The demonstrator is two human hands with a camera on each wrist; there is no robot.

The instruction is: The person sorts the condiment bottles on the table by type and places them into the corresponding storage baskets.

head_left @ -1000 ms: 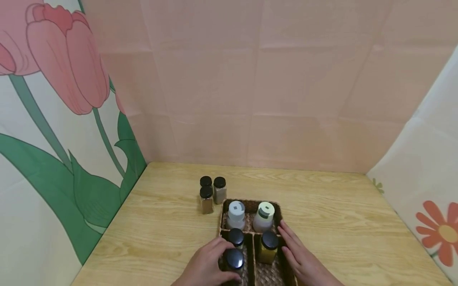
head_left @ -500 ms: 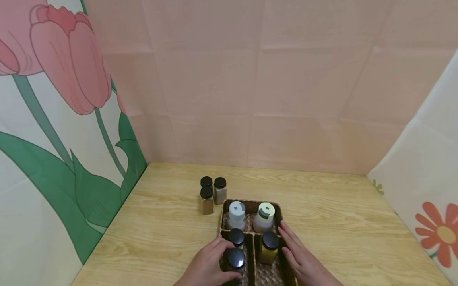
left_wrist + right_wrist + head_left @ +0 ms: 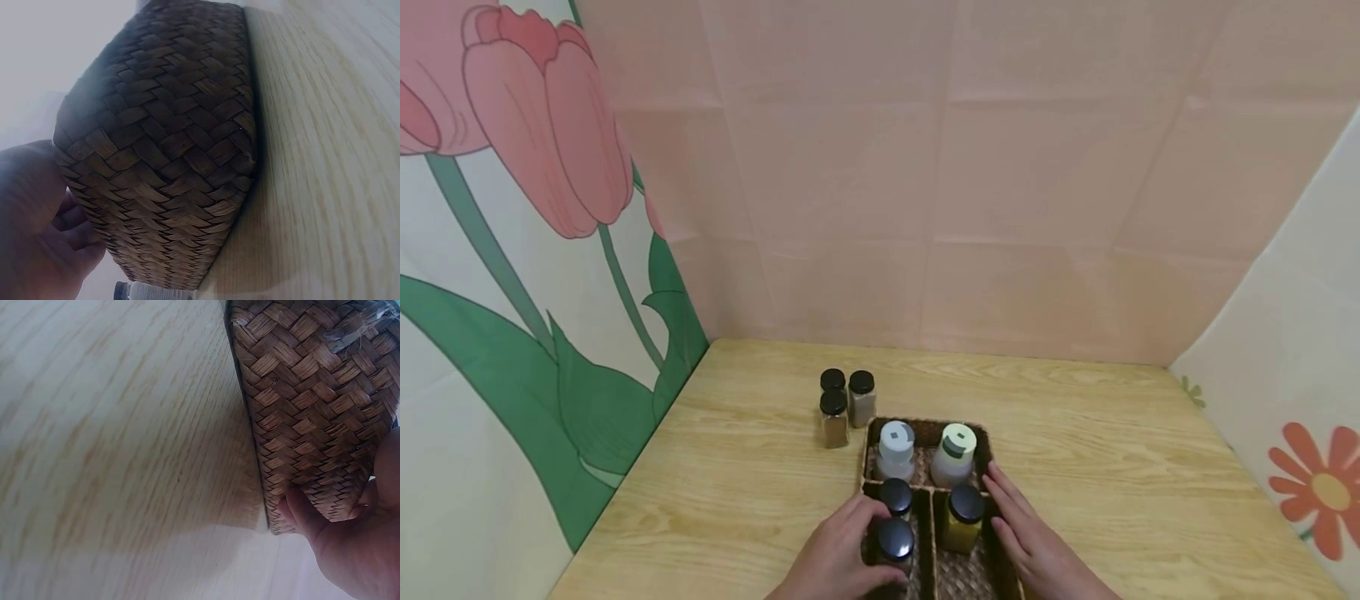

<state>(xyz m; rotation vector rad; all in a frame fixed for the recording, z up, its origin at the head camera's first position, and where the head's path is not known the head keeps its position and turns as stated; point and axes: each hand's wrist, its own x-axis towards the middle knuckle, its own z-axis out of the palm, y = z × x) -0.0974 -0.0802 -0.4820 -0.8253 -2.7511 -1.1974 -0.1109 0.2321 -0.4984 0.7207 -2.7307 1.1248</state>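
Note:
A brown woven basket (image 3: 933,542) with compartments stands on the table at the bottom middle of the head view. My left hand (image 3: 838,554) reaches over its left side, thumb and fingers curled round a black-lidded jar (image 3: 896,540) in the front left compartment. Just behind is a second black-lidded jar (image 3: 896,497). My right hand (image 3: 1033,542) lies along the basket's right side, fingers extended against the woven wall (image 3: 312,412). A jar with yellow contents (image 3: 962,529) sits in the front right compartment. Two white-capped bottles, one bluish (image 3: 896,454) and one greenish (image 3: 955,458), occupy the back compartment.
Three small black-lidded spice jars (image 3: 834,423) are grouped on the wooden table (image 3: 1075,442), behind and left of the basket. A pink cloth backdrop (image 3: 925,183) rises at the table's far edge, with flower-printed cloths (image 3: 542,167) at both sides.

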